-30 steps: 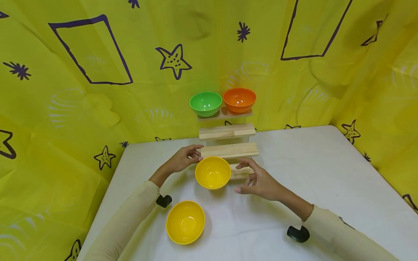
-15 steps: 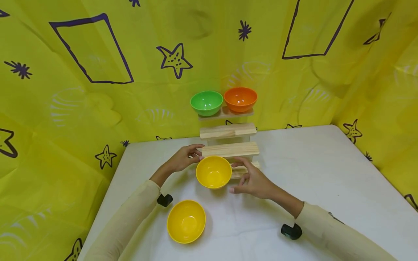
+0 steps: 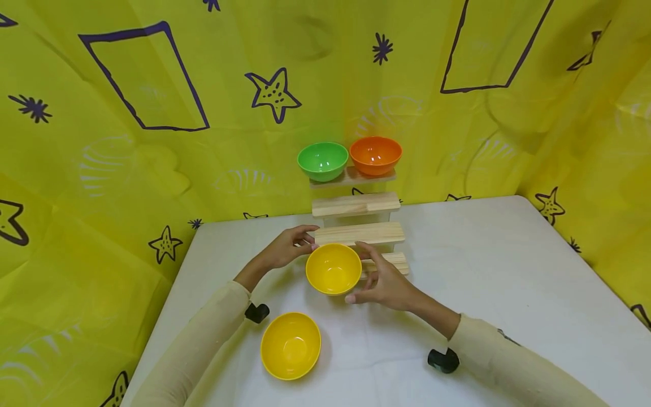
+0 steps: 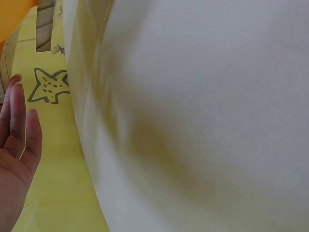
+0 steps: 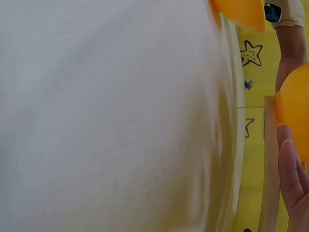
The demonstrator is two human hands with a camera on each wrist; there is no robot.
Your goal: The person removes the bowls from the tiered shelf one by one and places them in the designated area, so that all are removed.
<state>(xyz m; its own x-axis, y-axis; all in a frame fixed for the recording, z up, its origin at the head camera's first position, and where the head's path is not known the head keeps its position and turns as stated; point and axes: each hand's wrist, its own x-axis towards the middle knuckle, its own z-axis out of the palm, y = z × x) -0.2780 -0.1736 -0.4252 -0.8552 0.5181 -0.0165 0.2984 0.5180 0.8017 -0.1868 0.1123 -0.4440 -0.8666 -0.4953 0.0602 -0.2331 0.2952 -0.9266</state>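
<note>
A yellow bowl [image 3: 333, 270] sits at the lowest step of a small wooden stepped rack [image 3: 359, 232]. My left hand [image 3: 286, 247] is at its upper left, thumb tip by the rim and fingertips near a rack step. In the left wrist view the left hand's fingers [image 4: 18, 121] are extended, below the bowl's edge [image 4: 12, 17]. My right hand [image 3: 389, 284] curves round the bowl's right side, index finger behind it and thumb at its lower front edge. In the right wrist view the fingers [image 5: 288, 162] lie against the bowl [image 5: 295, 104].
Another yellow bowl [image 3: 291, 346] stands on the white table [image 3: 488, 265], nearer the front. On the rack's top step, a green bowl [image 3: 322, 161] and an orange bowl [image 3: 376, 155] stand side by side. Yellow patterned cloth [image 3: 229, 141] hangs behind and at both sides.
My right hand has moved left, from beside the bowl to round its right side. The left hand and all the bowls have stayed in place.
</note>
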